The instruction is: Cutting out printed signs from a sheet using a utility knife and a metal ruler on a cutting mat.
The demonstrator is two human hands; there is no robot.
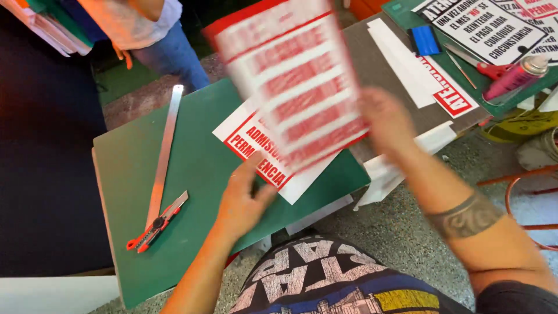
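Observation:
My right hand (pixel 388 119) holds up a white sheet with red printed bands (pixel 293 81), blurred by motion, above the green cutting mat (pixel 192 174). My left hand (pixel 244 200) rests on the mat with its fingers on the edge of a second white and red printed sheet (pixel 256 145) lying flat there. A long metal ruler (pixel 164 151) lies on the left of the mat. An orange utility knife (pixel 156 224) sits beside the ruler's near end.
A grey board (pixel 378 55) to the right carries white strips and a red and white sign. Farther right lie a blue squeegee (pixel 425 39), red-handled scissors (pixel 488 68), a pink spray can (pixel 514 75) and a black-lettered sign. Another person (pixel 145 29) stands at the top left.

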